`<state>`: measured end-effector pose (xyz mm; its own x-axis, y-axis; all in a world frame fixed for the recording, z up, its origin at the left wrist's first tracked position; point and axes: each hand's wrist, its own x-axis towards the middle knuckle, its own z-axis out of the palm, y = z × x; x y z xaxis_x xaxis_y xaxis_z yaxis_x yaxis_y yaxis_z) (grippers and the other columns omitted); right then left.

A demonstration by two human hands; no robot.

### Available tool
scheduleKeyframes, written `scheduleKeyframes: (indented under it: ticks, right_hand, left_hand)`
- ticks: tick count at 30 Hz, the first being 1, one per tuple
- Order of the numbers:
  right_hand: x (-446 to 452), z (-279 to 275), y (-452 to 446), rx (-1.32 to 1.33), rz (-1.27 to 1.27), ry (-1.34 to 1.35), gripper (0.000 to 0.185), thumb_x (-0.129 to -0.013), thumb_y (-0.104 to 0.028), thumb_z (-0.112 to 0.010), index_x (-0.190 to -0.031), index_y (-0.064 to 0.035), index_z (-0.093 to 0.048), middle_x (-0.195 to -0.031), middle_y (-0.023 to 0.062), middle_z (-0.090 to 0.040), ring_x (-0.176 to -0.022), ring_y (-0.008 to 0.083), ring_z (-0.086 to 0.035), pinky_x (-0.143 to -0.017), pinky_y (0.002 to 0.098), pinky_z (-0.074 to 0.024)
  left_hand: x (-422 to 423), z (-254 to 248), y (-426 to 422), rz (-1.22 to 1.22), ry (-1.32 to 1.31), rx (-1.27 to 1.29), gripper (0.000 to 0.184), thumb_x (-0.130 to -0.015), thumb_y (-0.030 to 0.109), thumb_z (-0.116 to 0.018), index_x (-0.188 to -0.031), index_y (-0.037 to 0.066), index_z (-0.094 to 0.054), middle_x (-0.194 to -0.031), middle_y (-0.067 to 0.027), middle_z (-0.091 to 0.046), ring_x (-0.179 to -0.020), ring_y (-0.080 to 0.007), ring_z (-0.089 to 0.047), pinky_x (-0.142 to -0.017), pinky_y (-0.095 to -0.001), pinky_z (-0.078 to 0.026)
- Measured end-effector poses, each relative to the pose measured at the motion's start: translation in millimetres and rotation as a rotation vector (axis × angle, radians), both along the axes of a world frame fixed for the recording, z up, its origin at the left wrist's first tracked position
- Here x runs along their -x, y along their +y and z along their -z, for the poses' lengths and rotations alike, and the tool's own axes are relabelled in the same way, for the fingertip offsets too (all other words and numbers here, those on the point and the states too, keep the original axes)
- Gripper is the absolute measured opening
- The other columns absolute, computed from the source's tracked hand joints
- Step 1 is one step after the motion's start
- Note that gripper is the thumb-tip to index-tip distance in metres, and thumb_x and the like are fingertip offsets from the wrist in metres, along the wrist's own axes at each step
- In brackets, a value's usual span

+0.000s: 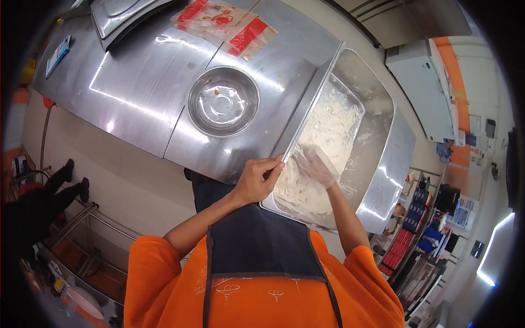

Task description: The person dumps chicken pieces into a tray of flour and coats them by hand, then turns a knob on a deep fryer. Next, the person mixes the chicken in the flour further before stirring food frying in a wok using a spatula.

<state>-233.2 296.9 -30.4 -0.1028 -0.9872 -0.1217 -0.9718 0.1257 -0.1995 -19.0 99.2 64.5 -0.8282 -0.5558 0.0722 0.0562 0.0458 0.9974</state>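
A deep rectangular metal tub (pixel 367 156) stands tilted in view on the steel table, with pale flour (pixel 333 123) over its bottom. My left hand (pixel 259 179) is bare and closed on the tub's near left rim, thumb and fingers pinching the edge. Inside the tub, my right hand (pixel 317 165) wears a clear plastic glove dusted with flour. It lies in the flour near the left wall; its fingers are blurred and partly hidden, so their pose is unclear. Left of the tub sits a round steel bowl (pixel 223 101) with a small orange-brown bit in it.
The steel table (pixel 136 82) bears a red and clear plastic bag (pixel 224 24) at the back, a blue packet (pixel 58 56) at the far left and a metal appliance (pixel 123 19). Another person's dark-clothed legs (pixel 44 191) show at left. Shelves (pixel 418 210) stand at right.
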Motion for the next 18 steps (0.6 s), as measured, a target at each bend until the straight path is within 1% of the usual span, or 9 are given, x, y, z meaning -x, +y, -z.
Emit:
scheduleKeyframes:
  ticks: [4, 7, 9, 11, 13, 14, 16, 17, 18]
  right_hand:
    - [15, -89, -43, 0.030, 0.594, -0.751, 0.035, -0.098, -0.015, -0.048, -0.129, -0.0004, -0.049, -0.114, 0.0165, -0.063, -0.102, 0.0278, -0.062, -0.087, 0.0377, -0.0513]
    - [-15, -68, -48, -0.004, 0.438, -0.438, 0.032, -0.094, -0.010, -0.050, -0.124, 0.0002, -0.051, -0.095, 0.0141, -0.065, -0.084, 0.0266, -0.063, -0.076, 0.0403, -0.0518]
    - [-19, -26, -15, -0.115, -0.070, 0.380, 0.032, -0.089, -0.010, -0.053, -0.120, 0.0005, -0.052, -0.089, 0.0117, -0.065, -0.076, 0.0253, -0.063, -0.067, 0.0384, -0.0523]
    - [-22, -33, 14, 0.166, -0.303, 0.268, 0.037, -0.089, -0.013, -0.054, -0.124, 0.0004, -0.051, -0.087, 0.0104, -0.063, -0.072, 0.0241, -0.062, -0.064, 0.0378, -0.0515]
    - [-11, -44, 41, 0.095, -0.290, 0.369, 0.042, -0.089, -0.017, -0.055, -0.127, 0.0000, -0.050, -0.090, 0.0096, -0.063, -0.074, 0.0219, -0.061, -0.065, 0.0372, -0.0513]
    - [-2, -52, 57, -0.121, -0.157, 0.525, 0.043, -0.090, -0.019, -0.055, -0.129, -0.0003, -0.051, -0.093, 0.0094, -0.064, -0.077, 0.0203, -0.061, -0.068, 0.0369, -0.0515]
    - [8, -47, 74, -0.456, 0.451, 0.051, 0.046, -0.092, -0.022, -0.054, -0.133, -0.0011, -0.051, -0.104, 0.0096, -0.064, -0.084, 0.0173, -0.061, -0.074, 0.0375, -0.0510]
    - [6, -39, 70, -0.523, 0.893, -0.601, 0.046, -0.093, -0.022, -0.055, -0.134, -0.0014, -0.051, -0.111, 0.0099, -0.063, -0.088, 0.0160, -0.060, -0.077, 0.0385, -0.0504]
    - [0, -35, 71, -0.512, 1.085, -0.956, 0.046, -0.094, -0.024, -0.054, -0.134, -0.0017, -0.052, -0.116, 0.0098, -0.062, -0.091, 0.0145, -0.059, -0.080, 0.0385, -0.0499]
  left_hand:
    - [0, -4, -4, 0.037, -0.030, 0.017, 0.024, -0.093, 0.005, -0.061, -0.114, -0.007, -0.064, -0.066, -0.0147, -0.061, -0.051, -0.0098, -0.047, -0.048, -0.0277, -0.038]
    - [1, -1, -2, 0.023, -0.023, -0.014, 0.024, -0.093, 0.005, -0.061, -0.114, -0.007, -0.064, -0.066, -0.0151, -0.062, -0.050, -0.0106, -0.047, -0.048, -0.0280, -0.038]
    - [1, 0, -2, 0.024, -0.003, -0.009, 0.025, -0.093, 0.006, -0.060, -0.114, -0.008, -0.063, -0.064, -0.0175, -0.057, -0.048, -0.0158, -0.048, -0.048, -0.0302, -0.039]
    - [2, 4, 0, 0.005, 0.029, 0.003, 0.026, -0.093, 0.006, -0.059, -0.114, -0.008, -0.063, -0.063, -0.0188, -0.055, -0.047, -0.0184, -0.049, -0.048, -0.0311, -0.040]
    - [3, 12, 1, -0.015, 0.073, 0.027, 0.026, -0.093, 0.006, -0.059, -0.114, -0.008, -0.063, -0.063, -0.0190, -0.055, -0.047, -0.0184, -0.050, -0.048, -0.0309, -0.040]
    - [3, 10, 1, -0.010, 0.061, 0.020, 0.026, -0.093, 0.006, -0.059, -0.114, -0.008, -0.063, -0.063, -0.0191, -0.055, -0.047, -0.0183, -0.050, -0.048, -0.0308, -0.040]
    - [2, 4, -1, 0.010, 0.038, 0.007, 0.026, -0.093, 0.005, -0.059, -0.115, -0.008, -0.063, -0.064, -0.0194, -0.056, -0.048, -0.0182, -0.051, -0.049, -0.0306, -0.040]
    - [2, 3, -1, 0.010, 0.030, 0.003, 0.026, -0.093, 0.005, -0.059, -0.115, -0.008, -0.063, -0.064, -0.0194, -0.056, -0.048, -0.0183, -0.051, -0.049, -0.0306, -0.040]
    - [1, 2, -1, 0.012, 0.024, -0.001, 0.026, -0.093, 0.005, -0.059, -0.115, -0.008, -0.062, -0.065, -0.0195, -0.057, -0.048, -0.0184, -0.051, -0.049, -0.0306, -0.040]
